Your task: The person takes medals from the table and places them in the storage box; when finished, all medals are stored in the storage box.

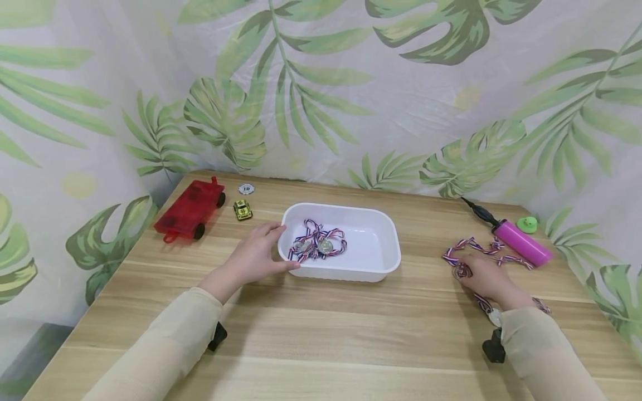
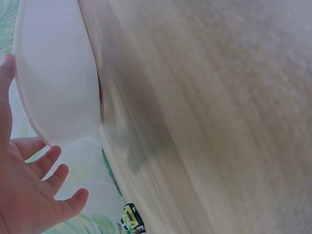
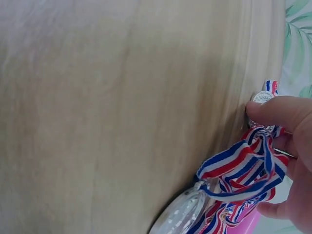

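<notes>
A white plastic basin (image 1: 368,245) stands mid-table with silver medals (image 1: 325,247) on red, white and blue ribbons at its left end. My left hand (image 1: 256,253) touches the basin's left end, thumb at the front rim and the fingers spread loosely at the side, as the left wrist view also shows. At the right, my right hand (image 1: 484,275) pinches a silver medal (image 3: 263,97) between thumb and fingers, its striped ribbon (image 3: 239,161) bunched below. Another medal (image 3: 183,214) lies nearer the wrist; part of its ribbon is hidden under the hand and sleeve.
Beyond the right hand lie a pink hand pump (image 1: 524,242) with a black nozzle and a small green toy (image 1: 527,224). A translucent red toy cart (image 1: 190,209), a yellow toy car (image 1: 243,210) and a round token (image 1: 246,189) are at the back left. Leaf-patterned cloth hangs behind the table.
</notes>
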`<state>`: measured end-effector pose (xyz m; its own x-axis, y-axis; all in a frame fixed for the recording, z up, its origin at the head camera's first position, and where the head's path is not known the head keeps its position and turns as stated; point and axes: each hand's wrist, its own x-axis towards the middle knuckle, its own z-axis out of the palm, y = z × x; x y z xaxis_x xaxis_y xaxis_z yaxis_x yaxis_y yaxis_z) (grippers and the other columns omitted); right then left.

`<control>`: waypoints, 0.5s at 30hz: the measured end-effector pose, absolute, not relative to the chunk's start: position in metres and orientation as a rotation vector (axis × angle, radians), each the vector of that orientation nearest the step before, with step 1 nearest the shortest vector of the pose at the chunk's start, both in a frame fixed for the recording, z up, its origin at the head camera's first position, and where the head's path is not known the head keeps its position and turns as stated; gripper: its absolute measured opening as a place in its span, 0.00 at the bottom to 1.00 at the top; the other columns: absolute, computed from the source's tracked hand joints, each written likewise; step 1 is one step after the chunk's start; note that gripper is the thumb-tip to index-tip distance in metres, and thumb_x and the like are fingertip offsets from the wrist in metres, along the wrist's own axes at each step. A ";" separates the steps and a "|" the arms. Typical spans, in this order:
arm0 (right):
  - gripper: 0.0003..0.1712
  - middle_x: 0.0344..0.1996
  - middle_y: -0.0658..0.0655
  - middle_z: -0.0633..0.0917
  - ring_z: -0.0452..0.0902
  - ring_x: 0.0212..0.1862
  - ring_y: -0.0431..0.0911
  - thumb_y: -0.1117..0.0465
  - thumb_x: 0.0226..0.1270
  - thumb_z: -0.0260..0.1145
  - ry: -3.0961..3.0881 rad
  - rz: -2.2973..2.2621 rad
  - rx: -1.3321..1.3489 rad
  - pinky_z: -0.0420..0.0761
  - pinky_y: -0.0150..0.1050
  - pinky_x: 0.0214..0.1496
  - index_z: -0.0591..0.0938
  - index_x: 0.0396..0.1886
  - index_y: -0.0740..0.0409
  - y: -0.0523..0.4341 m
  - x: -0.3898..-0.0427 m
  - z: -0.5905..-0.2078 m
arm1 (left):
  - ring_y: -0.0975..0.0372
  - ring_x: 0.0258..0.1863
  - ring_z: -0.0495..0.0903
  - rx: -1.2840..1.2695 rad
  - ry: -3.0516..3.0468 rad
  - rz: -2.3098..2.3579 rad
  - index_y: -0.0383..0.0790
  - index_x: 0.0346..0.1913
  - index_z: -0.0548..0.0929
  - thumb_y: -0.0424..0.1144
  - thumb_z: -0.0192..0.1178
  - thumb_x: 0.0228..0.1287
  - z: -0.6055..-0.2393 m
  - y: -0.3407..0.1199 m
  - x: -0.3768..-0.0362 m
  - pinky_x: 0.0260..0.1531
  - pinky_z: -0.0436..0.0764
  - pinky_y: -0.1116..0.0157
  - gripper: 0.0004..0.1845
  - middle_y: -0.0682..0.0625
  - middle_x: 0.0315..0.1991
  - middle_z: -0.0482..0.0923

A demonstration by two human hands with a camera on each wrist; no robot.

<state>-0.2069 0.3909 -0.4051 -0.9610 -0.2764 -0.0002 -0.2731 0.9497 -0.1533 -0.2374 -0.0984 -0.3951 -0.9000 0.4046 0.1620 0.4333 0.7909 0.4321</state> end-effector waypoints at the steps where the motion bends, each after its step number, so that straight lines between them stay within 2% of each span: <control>1: 0.22 0.40 0.69 0.79 0.73 0.45 0.64 0.64 0.51 0.67 3.077 -0.224 -0.440 0.71 0.59 0.47 0.78 0.47 0.71 0.390 -0.207 -0.405 | 0.46 0.62 0.60 -0.682 -2.916 -0.726 0.32 0.65 0.64 0.64 0.65 0.44 -0.395 -0.098 -0.237 0.56 0.64 0.44 0.50 0.38 0.63 0.62; 6: 0.24 0.40 0.69 0.77 0.73 0.44 0.63 0.64 0.48 0.69 3.056 -0.152 -0.462 0.72 0.59 0.45 0.78 0.46 0.71 0.390 -0.209 -0.404 | 0.46 0.62 0.59 -0.680 -2.916 -0.725 0.32 0.65 0.64 0.64 0.65 0.44 -0.396 -0.098 -0.237 0.56 0.63 0.44 0.51 0.37 0.63 0.62; 11: 0.15 0.42 0.67 0.78 0.73 0.46 0.62 0.63 0.54 0.67 3.071 -0.276 -0.461 0.72 0.58 0.47 0.80 0.41 0.66 0.388 -0.209 -0.402 | 0.46 0.62 0.59 -0.679 -2.915 -0.724 0.32 0.65 0.64 0.64 0.65 0.43 -0.396 -0.098 -0.237 0.57 0.63 0.44 0.51 0.37 0.63 0.62; 15: 0.10 0.37 0.62 0.80 0.76 0.41 0.58 0.62 0.57 0.65 3.093 -0.351 -0.418 0.74 0.56 0.39 0.82 0.37 0.62 0.385 -0.210 -0.395 | 0.46 0.62 0.59 -0.676 -2.920 -0.728 0.32 0.65 0.64 0.64 0.65 0.43 -0.396 -0.098 -0.237 0.57 0.63 0.44 0.51 0.38 0.63 0.62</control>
